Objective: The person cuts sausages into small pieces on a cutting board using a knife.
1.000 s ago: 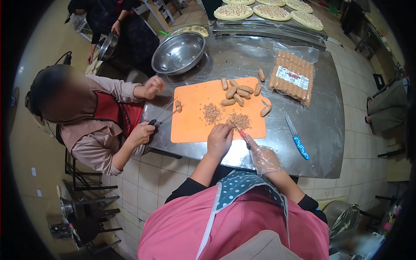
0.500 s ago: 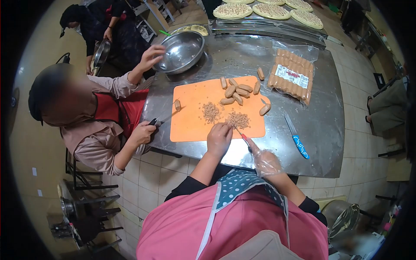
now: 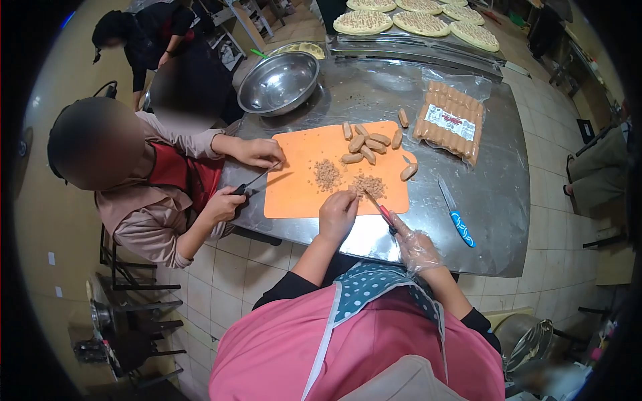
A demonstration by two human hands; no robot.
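My right hand (image 3: 418, 248), in a clear plastic glove, grips a knife (image 3: 384, 212) with a red and black handle. Its blade points into a pile of chopped sausage (image 3: 369, 186) on the orange cutting board (image 3: 284, 204). My left hand (image 3: 338, 215) is bare, its fingers bunched together at the near edge of that pile; whatever they pinch is hidden. Another chopped sausage pile (image 3: 326, 175) lies just to the left. Several uncut sausage pieces (image 3: 364, 142) are heaped at the board's far side, and one sausage piece (image 3: 408, 172) rests at its right corner.
A co-worker (image 3: 180, 167) at the left holds a black-handled knife (image 3: 237, 190) over the board's left edge. Beyond are a steel bowl (image 3: 277, 83), a pack of sausages (image 3: 449, 123) and topped dough rounds (image 3: 421, 23). A blue-handled knife (image 3: 461, 227) lies at the right.
My right hand has shifted slightly right with the knife. The co-worker's far hand has come down from beside the bowl to the board's left edge, where a sausage piece stood.
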